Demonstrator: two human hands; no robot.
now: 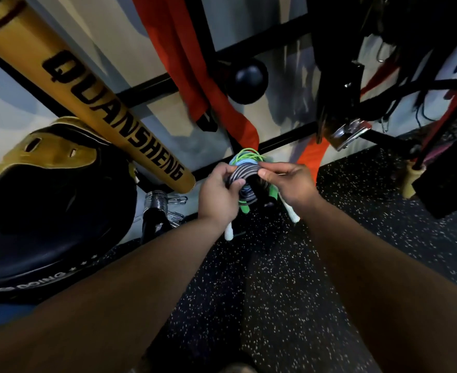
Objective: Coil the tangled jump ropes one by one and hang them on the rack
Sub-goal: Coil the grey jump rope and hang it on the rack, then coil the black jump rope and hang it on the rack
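Grey jump rope point(242, 173), seen from the head camera, is gathered into several loops and held up between both hands, just in front of the rack's lower bar point(283, 141) and above the speckled floor point(275, 292). The left grip point(216, 189) is clenched round the coil's left side, probably so the loops cannot spring apart. The right grip point(289, 184) pinches the coil's upper right, likely steadying it for hanging. A green rope point(246, 154) sits bunched just behind. White handles point(228, 232) dangle below the hands; I cannot tell which rope they belong to.
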